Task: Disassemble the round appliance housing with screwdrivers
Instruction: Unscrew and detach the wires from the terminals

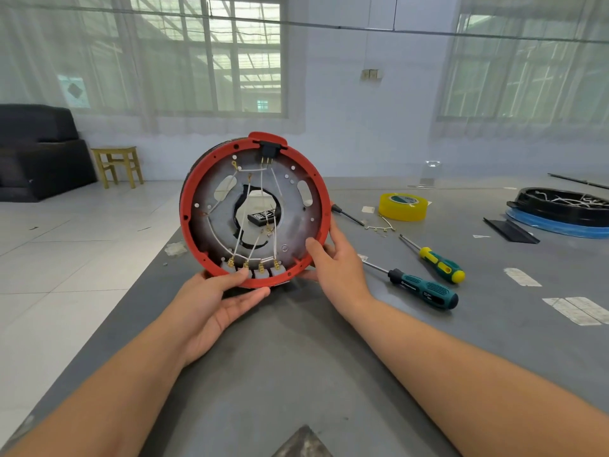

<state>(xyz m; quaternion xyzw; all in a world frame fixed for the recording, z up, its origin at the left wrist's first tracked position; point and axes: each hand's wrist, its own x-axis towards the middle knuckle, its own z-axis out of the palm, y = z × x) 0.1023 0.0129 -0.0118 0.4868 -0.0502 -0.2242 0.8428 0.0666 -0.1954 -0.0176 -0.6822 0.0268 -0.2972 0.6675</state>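
- The round red housing (255,211) stands on edge near the front left of the grey table (296,357), its open inside turned toward the person, its lower rim on or just above the tabletop; the contact itself is hidden by the hands.
- It looks like a stiff plastic ring around a thin metal plate, probably light enough for one hand but awkward because of its width.
- The thin white wires (245,222) and brass terminals along the bottom look fragile, so the rim is the safe place to hold, not the wiring.
- The left hand (217,298) cups the lower rim from beneath, fingers loosely curled, thumb resting on the terminals.
- The right hand (336,262) clasps the lower right rim, thumb inside on the plate, fingers behind.
- Two screwdrivers, one teal-handled (423,288) and one green-and-yellow (440,263), lie untouched just right of the hands, near a yellow tape roll (402,206).
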